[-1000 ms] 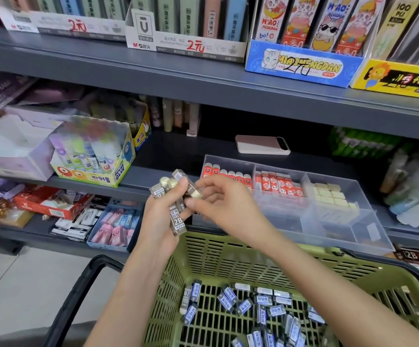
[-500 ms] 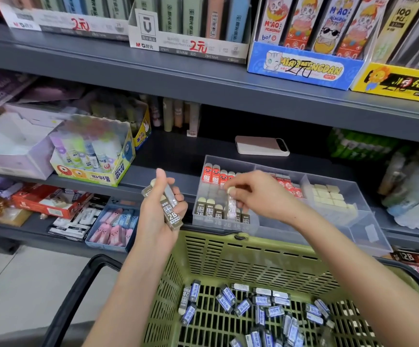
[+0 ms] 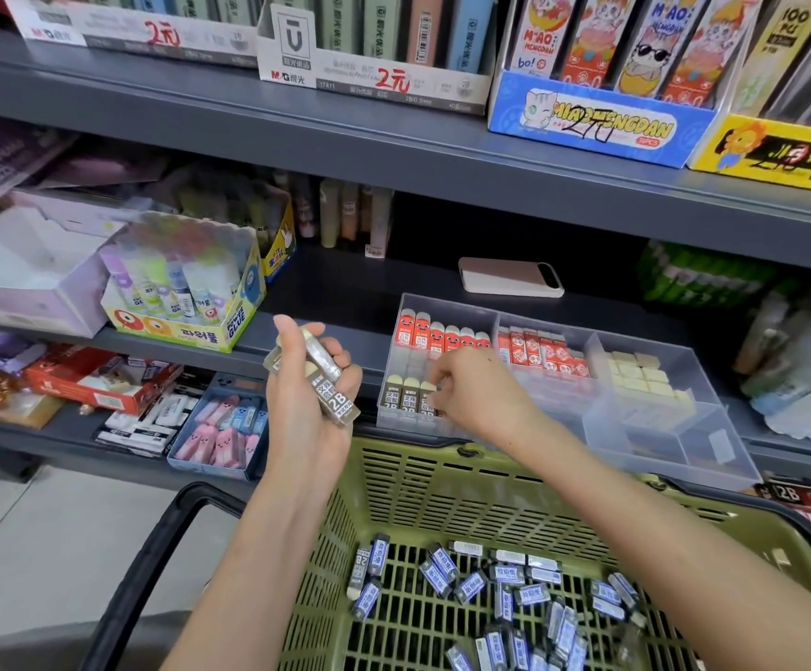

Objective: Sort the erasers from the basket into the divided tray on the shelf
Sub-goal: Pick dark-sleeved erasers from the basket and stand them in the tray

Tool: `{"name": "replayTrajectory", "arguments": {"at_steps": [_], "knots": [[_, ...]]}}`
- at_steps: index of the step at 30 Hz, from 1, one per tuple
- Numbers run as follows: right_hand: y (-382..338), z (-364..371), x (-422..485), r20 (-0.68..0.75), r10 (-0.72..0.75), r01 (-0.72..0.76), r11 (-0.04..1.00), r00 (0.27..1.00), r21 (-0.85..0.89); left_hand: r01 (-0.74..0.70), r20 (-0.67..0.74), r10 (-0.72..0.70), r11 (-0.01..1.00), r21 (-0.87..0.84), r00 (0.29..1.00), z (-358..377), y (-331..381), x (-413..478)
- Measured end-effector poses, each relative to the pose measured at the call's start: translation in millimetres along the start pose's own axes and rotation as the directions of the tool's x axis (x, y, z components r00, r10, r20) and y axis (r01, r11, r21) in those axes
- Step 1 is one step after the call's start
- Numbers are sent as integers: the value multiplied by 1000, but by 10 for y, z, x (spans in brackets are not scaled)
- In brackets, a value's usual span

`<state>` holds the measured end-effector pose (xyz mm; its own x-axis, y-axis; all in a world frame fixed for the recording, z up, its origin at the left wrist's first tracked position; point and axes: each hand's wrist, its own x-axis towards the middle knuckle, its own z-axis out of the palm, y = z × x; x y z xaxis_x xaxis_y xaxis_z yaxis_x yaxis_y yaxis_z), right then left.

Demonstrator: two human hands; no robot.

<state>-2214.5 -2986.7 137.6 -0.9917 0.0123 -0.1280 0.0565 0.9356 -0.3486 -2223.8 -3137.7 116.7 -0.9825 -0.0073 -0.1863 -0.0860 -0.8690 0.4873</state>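
My left hand [image 3: 309, 404] grips a bunch of grey-sleeved 2B erasers [image 3: 331, 392] above the basket's left rim. My right hand [image 3: 478, 392] reaches into the front left compartment of the clear divided tray [image 3: 674, 452], fingertips pinching a grey eraser [image 3: 430, 394] beside the row of grey erasers [image 3: 402, 397] standing there. Red erasers [image 3: 442, 334] fill the back of that compartment, more red ones [image 3: 544, 353] the middle, and cream erasers [image 3: 636, 375] the right. Below, the green basket [image 3: 442, 481] holds several blue-sleeved erasers [image 3: 505, 588].
A phone [image 3: 510, 278] lies on the shelf behind the tray. A glue-stick box [image 3: 185, 293] stands to the left. A lower shelf holds pink erasers [image 3: 222, 428] and a red box [image 3: 98, 380]. The basket's black handle [image 3: 151, 549] hangs at the left.
My right hand took an eraser from the bunch in my left hand, carried it right into the tray's front left compartment and lowered it beside the grey row. The left hand dropped slightly.
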Motion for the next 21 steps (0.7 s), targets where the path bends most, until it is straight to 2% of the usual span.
{"name": "replayTrajectory", "arguments": {"at_steps": [2,3,4,5,7,10,13,17,21], "knots": [[-20,-54,-74,-155,-87,80,996,984,-50,0,3,0,1000,-18,1000,3,6,5],[-69,-74,-143,-233,-134,144,989,963,29,-3,9,3,1000,-23,1000,1,4,8],[-146,-83,-222,-248,-154,201,963,956,177,-11,18,12,1000,-21,1000,1,-2,8],[-239,-72,-303,-195,-156,217,912,968,348,-22,27,23,1000,-13,999,4,-12,7],[-414,4,-425,-17,-124,112,822,992,559,-42,45,41,999,12,998,14,-32,-5],[-511,94,-461,77,-50,-20,699,996,715,-59,65,57,998,37,996,18,-41,-23],[-533,95,-448,112,-39,-73,545,993,835,-62,91,57,996,58,994,21,-38,-36],[-576,84,-428,151,-58,-100,517,987,850,-77,84,65,986,149,994,44,-73,-66],[-539,8,-452,256,-209,-101,555,944,826,-66,34,62,988,140,998,48,-21,-57]]}}
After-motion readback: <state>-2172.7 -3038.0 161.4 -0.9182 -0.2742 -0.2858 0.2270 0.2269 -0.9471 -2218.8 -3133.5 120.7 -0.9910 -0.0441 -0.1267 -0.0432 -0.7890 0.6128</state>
